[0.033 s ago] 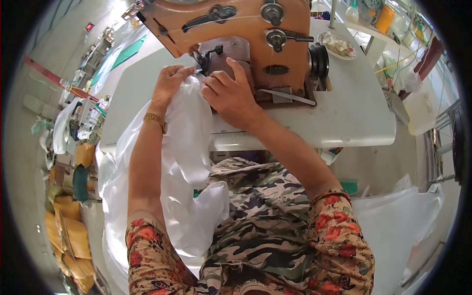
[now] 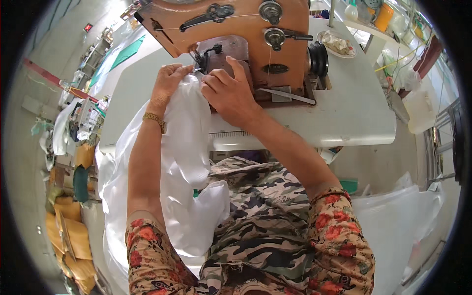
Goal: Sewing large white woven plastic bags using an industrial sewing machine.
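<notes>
An orange-brown sewing machine (image 2: 231, 24) stands on a pale table, its needle end at the left. White sheer fabric (image 2: 189, 132) rises from my lap over the table's front edge to the presser foot (image 2: 199, 61). Just left of the foot, my left hand (image 2: 169, 83) pinches the fabric's upper edge between thumb and fingers. On the other side, my right hand (image 2: 228, 93) has curled fingers on the same edge, its index finger raised. Its fingertips are partly hidden. White thread runs across the machine's front.
A dish of scraps (image 2: 337, 44) sits by the black handwheel (image 2: 318, 59) at the table's far right. A metal strip (image 2: 287, 96) lies along the machine base. White sheets (image 2: 393, 231) hang at the lower right; yellow-orange pieces (image 2: 73, 226) are stacked at the lower left.
The thread across the machine's front shows more plainly now. Both hands and the fabric keep nearly the same place.
</notes>
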Available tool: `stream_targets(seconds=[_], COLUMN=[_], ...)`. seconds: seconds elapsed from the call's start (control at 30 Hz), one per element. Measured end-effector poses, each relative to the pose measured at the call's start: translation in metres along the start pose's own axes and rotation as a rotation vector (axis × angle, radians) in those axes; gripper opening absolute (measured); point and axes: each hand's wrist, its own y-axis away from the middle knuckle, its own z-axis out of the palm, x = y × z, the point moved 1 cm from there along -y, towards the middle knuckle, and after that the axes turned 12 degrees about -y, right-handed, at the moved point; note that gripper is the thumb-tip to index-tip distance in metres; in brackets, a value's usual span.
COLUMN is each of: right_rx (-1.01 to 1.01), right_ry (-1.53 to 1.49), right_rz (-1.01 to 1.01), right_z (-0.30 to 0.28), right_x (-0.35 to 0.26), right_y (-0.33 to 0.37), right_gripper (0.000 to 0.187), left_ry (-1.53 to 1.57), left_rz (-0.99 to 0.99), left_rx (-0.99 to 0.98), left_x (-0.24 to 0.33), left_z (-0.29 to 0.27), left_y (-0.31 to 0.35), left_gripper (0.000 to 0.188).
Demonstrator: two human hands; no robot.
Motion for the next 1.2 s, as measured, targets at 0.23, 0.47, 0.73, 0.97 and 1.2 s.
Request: stream_targets(seconds=[0.23, 0.47, 0.73, 0.97, 1.2], right_rx=[-0.008, -0.045, -0.095, -0.066, -0.019], right_ry=[-0.002, 0.077, 0.088, 0.054, -0.009], right_rz=[0.011, 0.046, 0.126, 0.122, 0.079], right_z=[0.008, 0.012, 0.013, 0.013, 0.008], right_x=[-0.001, -0.004, -0.010, -0.008, -0.012], right_y=[0.002, 0.001, 0.001, 0.003, 0.000], right_gripper=[0.024, 0.031, 0.039, 0.036, 0.032], left_ry=[0.003, -0.045, -0.350, -0.636, -0.929], left_rz=[0.005, 0.015, 0.127, 0.455, 0.472], left_rx=[0.022, 0.041, 0.306, 0.464, 0.528], left_x=[0.002, -0.006, -0.006, 0.076, 0.036], left_z=[0.000, -0.002, -0.007, 0.017, 0.042], left_y=[-0.011, -0.024, -0.023, 0.093, 0.099], left_gripper=[0.032, 0.033, 0.024, 0.025, 0.054])
